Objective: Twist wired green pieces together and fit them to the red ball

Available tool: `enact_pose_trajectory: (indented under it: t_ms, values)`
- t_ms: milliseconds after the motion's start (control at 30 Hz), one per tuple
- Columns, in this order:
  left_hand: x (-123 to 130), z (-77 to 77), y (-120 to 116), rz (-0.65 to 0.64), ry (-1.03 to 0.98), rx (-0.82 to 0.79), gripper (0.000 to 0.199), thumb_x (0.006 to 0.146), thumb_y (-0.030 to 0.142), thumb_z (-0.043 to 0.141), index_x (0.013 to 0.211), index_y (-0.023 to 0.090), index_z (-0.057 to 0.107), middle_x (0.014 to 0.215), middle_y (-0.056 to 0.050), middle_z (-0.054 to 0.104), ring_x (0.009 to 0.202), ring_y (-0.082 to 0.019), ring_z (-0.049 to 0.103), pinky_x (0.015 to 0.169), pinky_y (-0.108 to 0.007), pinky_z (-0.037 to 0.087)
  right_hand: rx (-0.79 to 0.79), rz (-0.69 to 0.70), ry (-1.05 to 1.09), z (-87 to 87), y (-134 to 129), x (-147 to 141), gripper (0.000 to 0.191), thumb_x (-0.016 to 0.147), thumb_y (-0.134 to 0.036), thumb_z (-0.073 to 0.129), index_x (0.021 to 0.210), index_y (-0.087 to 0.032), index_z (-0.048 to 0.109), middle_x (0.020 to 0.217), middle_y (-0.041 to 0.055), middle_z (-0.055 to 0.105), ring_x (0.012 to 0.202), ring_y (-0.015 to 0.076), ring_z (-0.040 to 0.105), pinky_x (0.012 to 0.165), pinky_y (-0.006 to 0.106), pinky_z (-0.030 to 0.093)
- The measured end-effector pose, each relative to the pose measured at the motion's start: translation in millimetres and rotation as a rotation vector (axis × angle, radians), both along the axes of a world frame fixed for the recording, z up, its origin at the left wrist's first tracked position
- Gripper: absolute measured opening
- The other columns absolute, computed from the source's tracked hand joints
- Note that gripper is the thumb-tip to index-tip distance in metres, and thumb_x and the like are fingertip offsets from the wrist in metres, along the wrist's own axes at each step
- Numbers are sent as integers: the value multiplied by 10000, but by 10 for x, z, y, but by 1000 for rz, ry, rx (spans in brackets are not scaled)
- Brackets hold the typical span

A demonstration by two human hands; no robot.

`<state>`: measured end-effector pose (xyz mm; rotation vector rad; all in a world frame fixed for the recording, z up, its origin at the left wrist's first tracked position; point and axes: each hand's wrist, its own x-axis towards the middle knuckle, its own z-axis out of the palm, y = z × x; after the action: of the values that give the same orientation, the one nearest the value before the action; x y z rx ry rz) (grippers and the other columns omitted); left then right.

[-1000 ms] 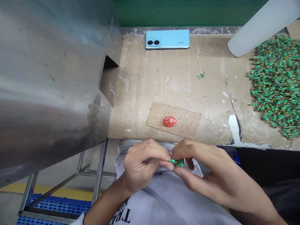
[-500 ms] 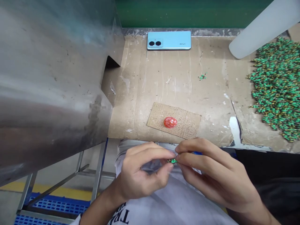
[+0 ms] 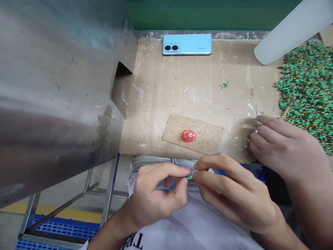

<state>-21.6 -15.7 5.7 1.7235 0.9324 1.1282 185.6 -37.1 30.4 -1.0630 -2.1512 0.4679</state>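
Head view: left hand (image 3: 160,192) pinches green piece (image 3: 190,176) nearside of cardboard (image 3: 173,128), presumably for steadiness; half-curled right hand (image 3: 236,191) meets it, grip unclear.

Cardboard piece (image 3: 209,136) looks rough and matt; red lump (image 3: 188,136) on it, glossy; metal panel (image 3: 59,86) left of it, scuffed.

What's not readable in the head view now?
Head view:
Green piece: mostly hidden by left hand and right hand.
Smartphone: screen hidden, facing down.
White cylinder: upper end cut off by top-right corner.
Green heap: cut off by right edge, partly hidden by co-worker's hand.
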Motion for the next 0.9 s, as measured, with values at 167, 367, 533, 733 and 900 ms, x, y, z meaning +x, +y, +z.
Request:
enact_pose_trajectory:
  t_ms: [167,367,533,733,900]
  values:
    - [6,33,-1,-13,-30,-152,157,827,83,702,922,201,740,768,6,776,552,-115,687,533,-200,561,5,-13,28,5,-3,-10,185,930,-45,616,1061,-170,655,1037,64,672,856,131,670,748,227,591]
    - [58,112,35,-15,-116,-302,83,785,91,674,779,159,721,587,4,696,438,-110,621,432,-173,494,-143,-17,144,41,21,-24,155,960,-95,626,1075,-197,640,979,29,705,782,111,669,691,191,576]
    - [79,111,47,-76,-256,-444,111,766,55,662,779,161,693,583,12,682,409,-110,615,410,-175,501,-228,-2,176,76,49,-47,115,992,-120,572,1049,-206,623,904,14,727,744,111,681,648,199,568]
    - [86,52,44,-109,-348,-584,119,782,107,737,756,166,636,604,-5,701,401,-105,611,398,-171,497,-303,5,185,38,13,-55,169,1006,-144,515,1103,-231,622,910,5,730,712,116,681,638,226,565]
    - [60,54,42,-141,-332,-613,86,806,111,724,805,170,661,578,7,687,428,-110,622,419,-175,505,-275,14,165,58,23,-49,164,996,-124,508,1076,-219,615,885,5,716,721,117,668,657,225,564]
